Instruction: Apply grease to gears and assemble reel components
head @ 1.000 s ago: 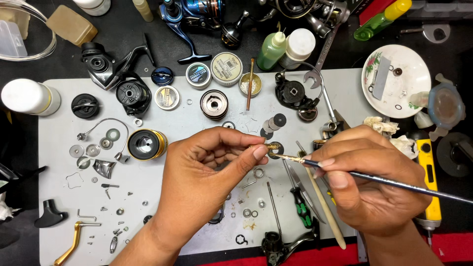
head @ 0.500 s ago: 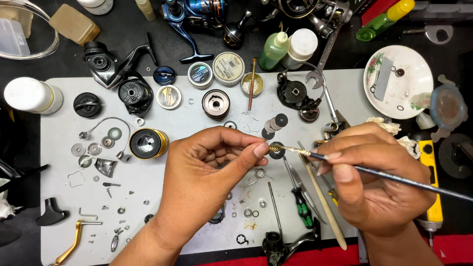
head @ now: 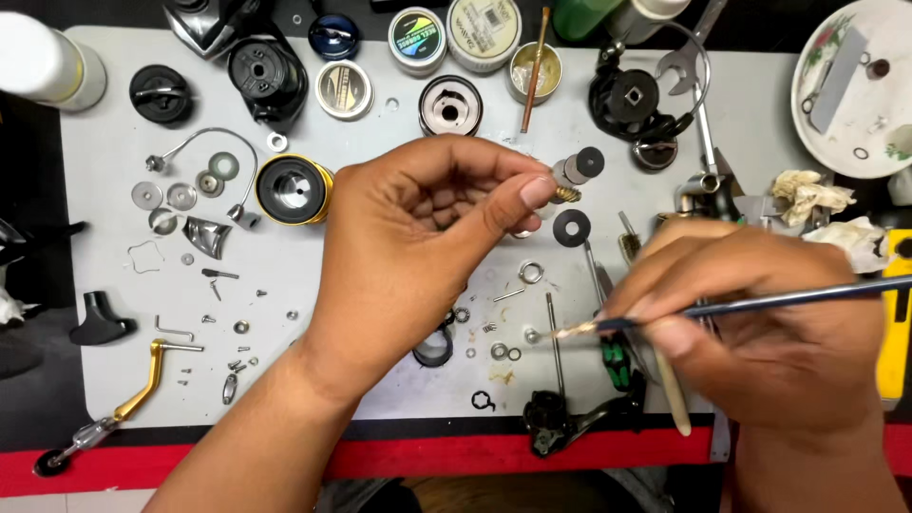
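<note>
My left hand (head: 427, 247) hovers over the middle of the grey work mat (head: 114, 275), its thumb and fingertips pinched on a small brass gear (head: 567, 193). My right hand (head: 760, 323), lower right, grips a thin paintbrush (head: 760, 304) like a pen. The brush's pale bristle tip (head: 570, 330) points left and sits well below the gear, apart from it. Small washers and rings lie on the mat under the tip.
Fishing reel parts cover the mat: a gold-rimmed spool (head: 290, 188), a black rotor (head: 268, 76), a gold handle (head: 142, 389), washers and screws. Small grease tins (head: 484, 28) stand at the back. A white plate (head: 850, 85) lies at top right, crumpled tissue (head: 807, 195) below it.
The view has drawn closer to the mat. My right hand pulled the brush down and away from the gear, which the bristles touched before. The left hand keeps its pinch.
</note>
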